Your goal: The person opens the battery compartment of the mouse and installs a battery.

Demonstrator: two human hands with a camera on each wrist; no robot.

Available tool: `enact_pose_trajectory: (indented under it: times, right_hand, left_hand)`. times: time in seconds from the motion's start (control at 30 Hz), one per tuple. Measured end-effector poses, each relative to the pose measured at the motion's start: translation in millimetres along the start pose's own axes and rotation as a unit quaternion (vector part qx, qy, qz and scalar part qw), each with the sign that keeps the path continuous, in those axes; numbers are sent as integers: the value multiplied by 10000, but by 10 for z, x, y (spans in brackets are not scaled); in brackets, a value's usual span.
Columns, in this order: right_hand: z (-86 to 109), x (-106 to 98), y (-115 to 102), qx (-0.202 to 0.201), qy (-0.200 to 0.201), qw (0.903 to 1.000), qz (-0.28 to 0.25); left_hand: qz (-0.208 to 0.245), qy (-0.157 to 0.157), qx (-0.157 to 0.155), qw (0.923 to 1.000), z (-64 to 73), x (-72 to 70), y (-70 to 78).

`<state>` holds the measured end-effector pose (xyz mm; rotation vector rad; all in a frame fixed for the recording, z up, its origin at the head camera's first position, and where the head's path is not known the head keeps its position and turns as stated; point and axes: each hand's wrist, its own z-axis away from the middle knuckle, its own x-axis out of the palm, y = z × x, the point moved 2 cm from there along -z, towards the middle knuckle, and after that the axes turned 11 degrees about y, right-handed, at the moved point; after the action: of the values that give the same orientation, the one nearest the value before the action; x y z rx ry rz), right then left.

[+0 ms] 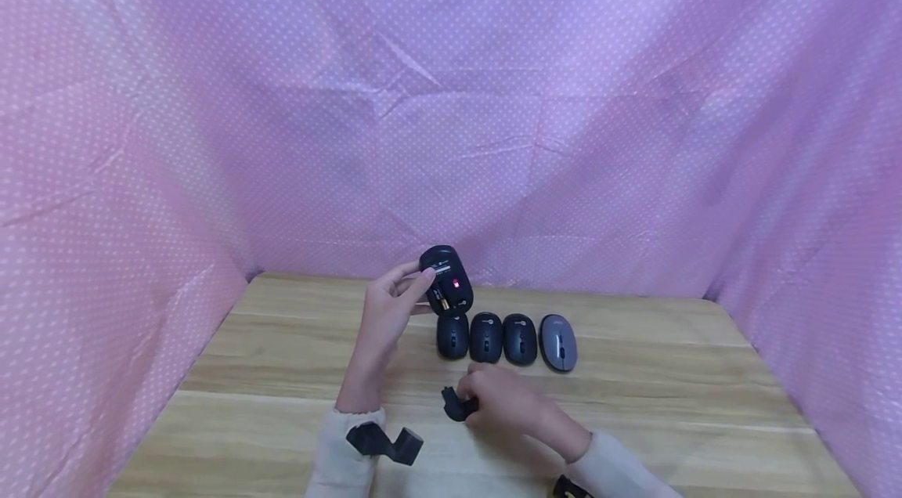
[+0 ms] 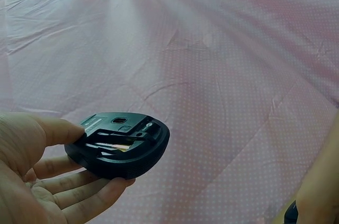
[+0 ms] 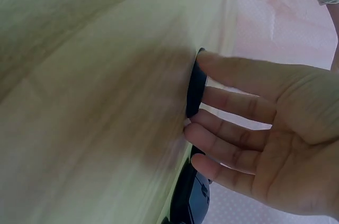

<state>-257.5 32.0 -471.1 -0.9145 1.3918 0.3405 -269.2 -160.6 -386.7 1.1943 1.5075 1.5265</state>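
Note:
My left hand [image 1: 389, 306] holds a black computer mouse [image 1: 445, 279] up above the table, its underside turned toward me. A red light glows on that underside, and the battery compartment [image 2: 119, 144] is uncovered with a battery [image 1: 443, 300] inside. In the left wrist view the thumb lies on the underside and the fingers support the mouse from below. Low over the table, my right hand [image 1: 500, 398] pinches a small black curved cover [image 1: 458, 405] between thumb and fingers. In the right wrist view this cover [image 3: 196, 87] is at the wooden surface.
A row on the wooden table [image 1: 282, 373] holds three black mice, including a black mouse [image 1: 520, 339], and a grey mouse [image 1: 559, 343] at the right end. Pink dotted cloth [image 1: 451, 130] hangs behind and at both sides. Each wrist carries a black camera mount [image 1: 384, 443].

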Motion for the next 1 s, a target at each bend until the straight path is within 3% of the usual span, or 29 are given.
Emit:
enact_pose_trajectory:
  times: [0.2,0.63,0.83,1.0]
  right_hand:
    - [-16,37,8,-192,85,9993,297]
    - [-13,50,-9,-476,281,9983,165]
    - [-28,39,14,-425,383,9971,-506]
    - [-38,-136,30,-389,640,9879,-1357]
  left_hand:
    - [-93,-44,-7,9999,9,10,-8]
    - [-75,-35,-28,10000,18,27,-24]
    - [-2,-28,-28,10000,6,36,-38]
    - [-33,-42,30,10000,0,45,-42]
